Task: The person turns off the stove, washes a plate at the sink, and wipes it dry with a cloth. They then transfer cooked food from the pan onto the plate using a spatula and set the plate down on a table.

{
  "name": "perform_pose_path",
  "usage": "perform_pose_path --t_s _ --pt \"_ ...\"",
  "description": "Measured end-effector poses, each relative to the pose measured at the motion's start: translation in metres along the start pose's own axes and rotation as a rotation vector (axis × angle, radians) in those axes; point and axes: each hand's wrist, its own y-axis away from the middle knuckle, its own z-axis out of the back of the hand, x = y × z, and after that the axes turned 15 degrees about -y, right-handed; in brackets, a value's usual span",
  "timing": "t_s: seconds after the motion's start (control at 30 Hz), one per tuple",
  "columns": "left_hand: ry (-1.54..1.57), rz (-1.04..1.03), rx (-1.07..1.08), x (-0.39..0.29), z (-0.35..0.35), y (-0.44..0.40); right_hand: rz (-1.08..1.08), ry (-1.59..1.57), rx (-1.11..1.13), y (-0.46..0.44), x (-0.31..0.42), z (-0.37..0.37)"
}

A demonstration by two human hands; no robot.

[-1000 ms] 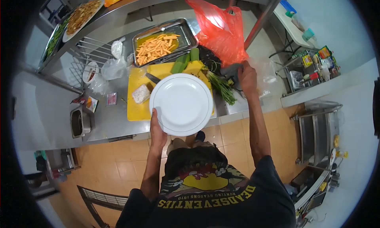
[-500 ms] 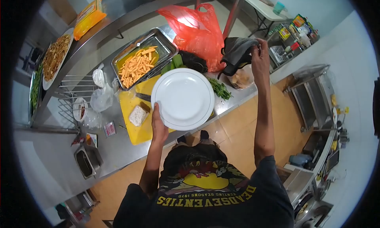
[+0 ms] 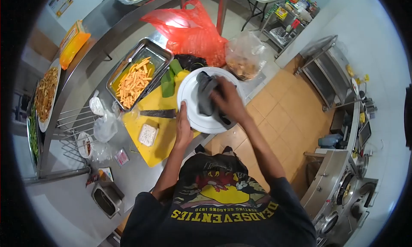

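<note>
My left hand (image 3: 184, 129) grips the near-left rim of a white plate (image 3: 188, 99), its thumb over the edge. The plate is held above the counter and partly covers a yellow cutting board (image 3: 165, 142). On the plate's face, my right hand (image 3: 228, 102) presses a dark grey cloth (image 3: 205, 92); its fingers are slightly blurred. Left of the plate, a dark knife blade (image 3: 159, 113) lies on the board, its other end hidden. A white speckled block (image 3: 148, 134) and green leafy pieces (image 3: 168, 81) are also on the board.
A metal tray (image 3: 164, 52) holds orange strips (image 3: 135, 81). Behind the plate are a red plastic bag (image 3: 197, 32) and a clear bag of food (image 3: 245, 60). A wire rack (image 3: 73, 118) stands left. A shelf (image 3: 98, 39) crosses above, and a stove (image 3: 343, 204) is right.
My right hand has brought the cloth from the far right down onto the plate. The view has shifted, and the clear bag behind is now uncovered.
</note>
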Motion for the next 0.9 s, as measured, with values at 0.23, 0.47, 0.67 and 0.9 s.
perform_pose_path --t_s 0.23,0.47,0.67,0.9 --pt "-0.135 0.004 -0.004 0.027 -0.024 -0.008 -0.03 0.315 0.23 0.078 -0.003 0.033" --pt "-0.22 0.009 0.121 0.044 -0.066 0.015 0.011 0.326 0.045 0.049 -0.005 0.043" --pt "-0.149 0.053 0.014 0.026 -0.085 0.029 -0.07 0.417 0.201 0.113 0.001 0.091" --pt "-0.414 0.021 0.278 0.034 -0.075 0.028 -0.238 0.223 0.016 0.074 -0.033 0.15"
